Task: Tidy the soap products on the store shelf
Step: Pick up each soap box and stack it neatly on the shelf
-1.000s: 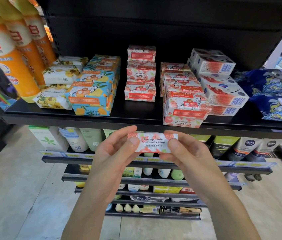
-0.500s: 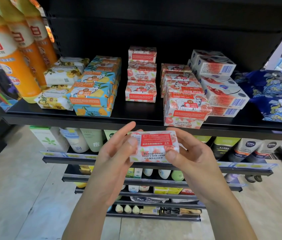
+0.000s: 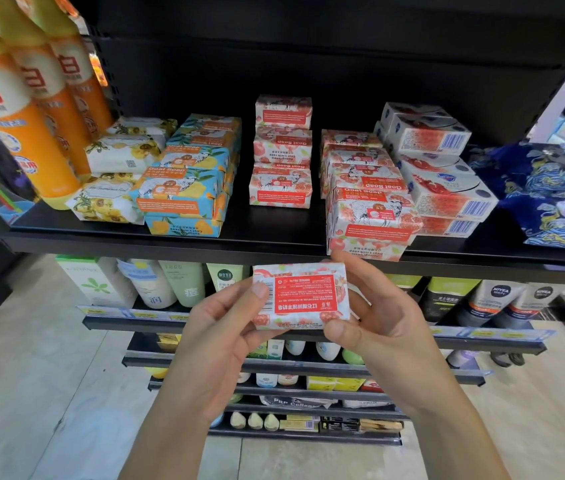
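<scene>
Below the front edge of the top shelf (image 3: 177,242), a person is holding one soap box (image 3: 303,292) out in front of the lower racks, with the label side facing the camera and the print upside down. Their left hand (image 3: 218,337) is gripping the box's left end — thumb lying over the barcode edge, fingers hidden behind. Their right hand (image 3: 390,327) is gripping the right end, thumb pressing the lower right corner and fingertips curling over the top edge. The box is sitting level between the two hands, clear of the shelf lip and just under the leaning pile of matching boxes (image 3: 371,216).

Handling, as a judgement: it is a paper-wrapped bar, probably light, solid inside and stiff enough to take a firm pinch. The wrap is looking a little slick and could crease or tear at the folded ends. The best hold is likely across the short ends, as now — not by the wrap flaps. A neater pile (image 3: 282,157) of the same kind is standing further back, well apart from the box.
</scene>
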### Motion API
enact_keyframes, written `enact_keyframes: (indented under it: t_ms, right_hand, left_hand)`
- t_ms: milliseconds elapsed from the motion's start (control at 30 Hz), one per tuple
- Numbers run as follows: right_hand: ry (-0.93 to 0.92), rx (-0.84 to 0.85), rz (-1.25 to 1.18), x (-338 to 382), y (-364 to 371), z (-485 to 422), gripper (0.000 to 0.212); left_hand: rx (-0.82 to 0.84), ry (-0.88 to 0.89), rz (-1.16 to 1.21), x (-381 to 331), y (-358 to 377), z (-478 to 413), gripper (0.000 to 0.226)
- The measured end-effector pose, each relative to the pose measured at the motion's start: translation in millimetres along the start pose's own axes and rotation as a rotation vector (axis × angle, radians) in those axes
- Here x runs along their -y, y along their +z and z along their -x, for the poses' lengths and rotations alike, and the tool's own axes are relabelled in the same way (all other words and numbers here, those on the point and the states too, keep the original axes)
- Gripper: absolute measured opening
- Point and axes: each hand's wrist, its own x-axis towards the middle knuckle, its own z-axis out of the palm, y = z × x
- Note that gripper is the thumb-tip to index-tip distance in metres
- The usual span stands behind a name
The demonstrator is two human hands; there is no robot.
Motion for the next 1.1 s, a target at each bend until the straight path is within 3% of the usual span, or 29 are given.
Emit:
enact_keyframes:
  t_ms: [200,333,433,767,833,1000,1100]
  right_hand:
    - [0.134,-0.154,0.028,0,2,-2,0.084]
    - [0.177,-0.214,0.021,0,4,-3,0.058]
    - [0.178,-0.229,0.003,2,6,-2,0.055]
    - [0.123,-0.221,0.019,-1,4,-2,0.048]
    - [0.087,-0.220,0.033,-3,3,-2,0.055]
    - [-0.038,-0.178,0.051,-2,2,1,0.043]
    - [-0.092,-0.148,0.093,-1,1,2,0.046]
  left_hand:
    - [-0.003,-0.001,-0.042,4,0,-1,0.042]
    - [-0.014,0.001,-0.040,7,0,-3,0.050]
    - [0.001,0.015,-0.052,9,-3,-4,0.053]
    - [0.042,0.022,-0.045,7,-2,-4,0.053]
    - [0.053,0.026,-0.039,6,-1,-3,0.056]
    - [0.012,0.020,-0.027,5,1,-3,0.064]
    - [0.004,0.000,-0.035,5,3,-1,0.070]
